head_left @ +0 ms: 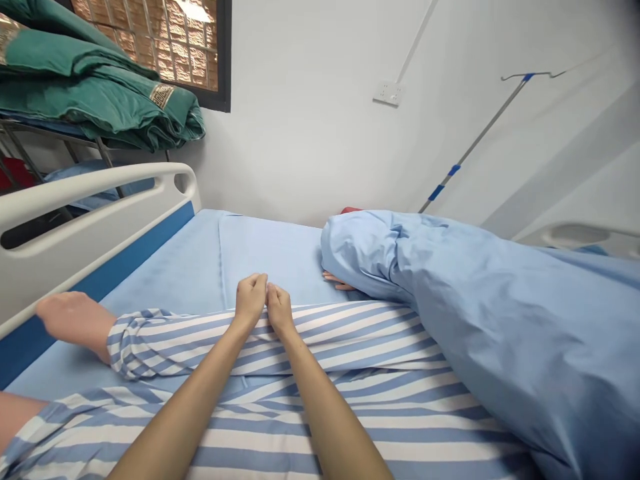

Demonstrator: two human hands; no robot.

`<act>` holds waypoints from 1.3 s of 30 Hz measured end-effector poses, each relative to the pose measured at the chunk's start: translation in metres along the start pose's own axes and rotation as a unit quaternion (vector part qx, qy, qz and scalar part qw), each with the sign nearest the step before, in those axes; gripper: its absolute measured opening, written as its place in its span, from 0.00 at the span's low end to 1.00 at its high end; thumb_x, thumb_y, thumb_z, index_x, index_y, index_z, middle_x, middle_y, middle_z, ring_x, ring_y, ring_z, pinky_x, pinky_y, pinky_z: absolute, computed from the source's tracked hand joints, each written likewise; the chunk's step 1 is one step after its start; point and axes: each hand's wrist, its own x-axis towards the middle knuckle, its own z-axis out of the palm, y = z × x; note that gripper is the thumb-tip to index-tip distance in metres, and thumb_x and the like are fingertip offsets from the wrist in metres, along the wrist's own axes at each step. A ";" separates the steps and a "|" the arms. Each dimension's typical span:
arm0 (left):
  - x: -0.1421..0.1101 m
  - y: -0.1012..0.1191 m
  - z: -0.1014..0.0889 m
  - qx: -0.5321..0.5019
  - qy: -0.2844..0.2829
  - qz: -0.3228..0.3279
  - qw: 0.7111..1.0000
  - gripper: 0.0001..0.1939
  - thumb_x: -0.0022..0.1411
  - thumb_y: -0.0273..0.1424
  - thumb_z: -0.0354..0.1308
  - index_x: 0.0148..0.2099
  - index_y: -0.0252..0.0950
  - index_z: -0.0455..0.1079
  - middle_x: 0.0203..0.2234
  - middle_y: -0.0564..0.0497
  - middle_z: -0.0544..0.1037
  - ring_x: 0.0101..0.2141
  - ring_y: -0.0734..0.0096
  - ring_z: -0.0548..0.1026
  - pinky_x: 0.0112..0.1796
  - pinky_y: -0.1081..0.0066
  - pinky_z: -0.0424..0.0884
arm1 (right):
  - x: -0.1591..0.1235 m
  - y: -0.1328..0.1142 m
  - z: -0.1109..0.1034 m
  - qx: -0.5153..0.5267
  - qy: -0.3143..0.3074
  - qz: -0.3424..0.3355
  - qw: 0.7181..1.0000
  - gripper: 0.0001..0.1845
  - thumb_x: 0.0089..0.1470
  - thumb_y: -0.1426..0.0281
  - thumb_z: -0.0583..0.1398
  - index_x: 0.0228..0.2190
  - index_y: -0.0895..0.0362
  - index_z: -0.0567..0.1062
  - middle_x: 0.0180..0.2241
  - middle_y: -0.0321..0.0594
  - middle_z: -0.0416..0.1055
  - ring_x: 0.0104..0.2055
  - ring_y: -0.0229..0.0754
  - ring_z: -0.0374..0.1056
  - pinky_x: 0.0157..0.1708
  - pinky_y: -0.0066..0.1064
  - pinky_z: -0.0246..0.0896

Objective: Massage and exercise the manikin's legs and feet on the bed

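My left hand (pixel 251 297) and my right hand (pixel 279 308) are both closed, side by side and nearly touching, over the far leg of blue-and-white striped trousers (pixel 355 333). The curled fingers hide whatever they may hold. A figure lying on the bed wears the trousers, with one bare foot (pixel 75 319) pointing left toward the bed's end. The near trouser leg (pixel 260 433) runs beneath my forearms. A light blue quilt (pixel 480 287) covers the figure's upper part at the right. Fingers of the figure's hand (pixel 339 280) show from under the quilt's edge.
A white and blue bed end board (pixel 100 200) stands at left. Green folded bedding (pixel 110 87) lies on a metal-framed bed behind it, below a barred window (pixel 165 40). An IV pole (pixel 475 140) leans across the view by the wall. The mattress has a light blue sheet (pixel 270 247).
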 end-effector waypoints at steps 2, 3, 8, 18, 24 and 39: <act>-0.001 -0.002 0.009 -0.049 0.025 -0.005 0.998 0.17 0.55 0.38 0.44 0.17 0.38 0.49 0.12 0.58 0.54 0.17 0.78 0.55 0.22 0.75 0.54 | 0.003 0.001 -0.003 0.047 0.014 0.030 0.998 0.21 0.54 0.56 0.46 0.16 0.55 0.56 0.14 0.29 0.50 0.18 0.33 0.47 0.19 0.25 0.47; -0.003 -0.006 0.013 -0.043 0.033 -0.009 0.999 0.17 0.55 0.37 0.44 0.17 0.38 0.49 0.12 0.58 0.54 0.17 0.78 0.55 0.22 0.75 0.54 | 0.004 0.001 -0.004 0.070 0.023 0.046 0.996 0.21 0.54 0.56 0.46 0.16 0.55 0.55 0.14 0.28 0.49 0.18 0.32 0.46 0.19 0.25 0.46; -0.018 -0.033 0.025 0.160 0.029 0.016 0.986 0.17 0.56 0.36 0.43 0.18 0.38 0.54 0.13 0.56 0.62 0.20 0.76 0.58 0.25 0.73 0.51 | 0.009 0.006 -0.005 0.110 0.067 0.074 0.989 0.19 0.52 0.56 0.48 0.18 0.54 0.53 0.16 0.28 0.47 0.19 0.32 0.47 0.18 0.25 0.48; -0.021 -0.038 0.022 0.215 0.018 0.041 0.976 0.18 0.58 0.35 0.41 0.18 0.37 0.53 0.13 0.56 0.61 0.19 0.76 0.56 0.26 0.73 0.49 | 0.013 -0.021 -0.023 -0.090 -0.002 0.008 0.996 0.20 0.53 0.59 0.48 0.14 0.55 0.54 0.14 0.29 0.49 0.20 0.33 0.47 0.21 0.26 0.44; -0.022 -0.037 0.026 0.233 0.012 0.029 0.972 0.18 0.56 0.35 0.43 0.16 0.37 0.50 0.12 0.57 0.55 0.19 0.76 0.53 0.25 0.72 0.47 | 0.013 -0.035 -0.055 -0.146 -0.002 -0.067 0.987 0.22 0.56 0.59 0.46 0.14 0.56 0.55 0.14 0.30 0.51 0.20 0.32 0.47 0.22 0.27 0.43; -0.020 0.013 0.060 -0.108 -0.054 -0.066 0.991 0.20 0.57 0.40 0.39 0.16 0.39 0.47 0.09 0.58 0.52 0.15 0.79 0.54 0.21 0.74 0.54 | 0.010 -0.002 -0.063 -0.013 0.051 0.038 0.998 0.21 0.52 0.56 0.47 0.14 0.54 0.55 0.12 0.30 0.49 0.18 0.34 0.48 0.18 0.27 0.45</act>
